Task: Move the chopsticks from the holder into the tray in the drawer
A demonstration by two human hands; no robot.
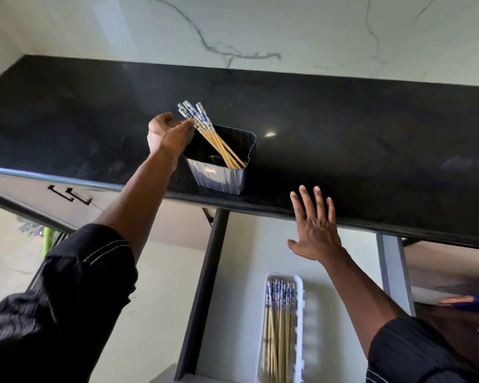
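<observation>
Clearly, your left hand (165, 134) curls loosely at the blue-patterned tops of the slim bamboo chopsticks (205, 131) leaning in the dark ribbed plastic holder (221, 176); your right hand (317, 228) hovers spread and empty. They look light, stiff and smooth: pinch the bunch near those tops.

Home kitchen: black stone counter (343, 128), marble backsplash (260, 29), cutlery drawer (241, 258).

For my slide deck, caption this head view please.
Left hand reaches chopsticks in holder; right hand hovers open over drawer tray.
</observation>
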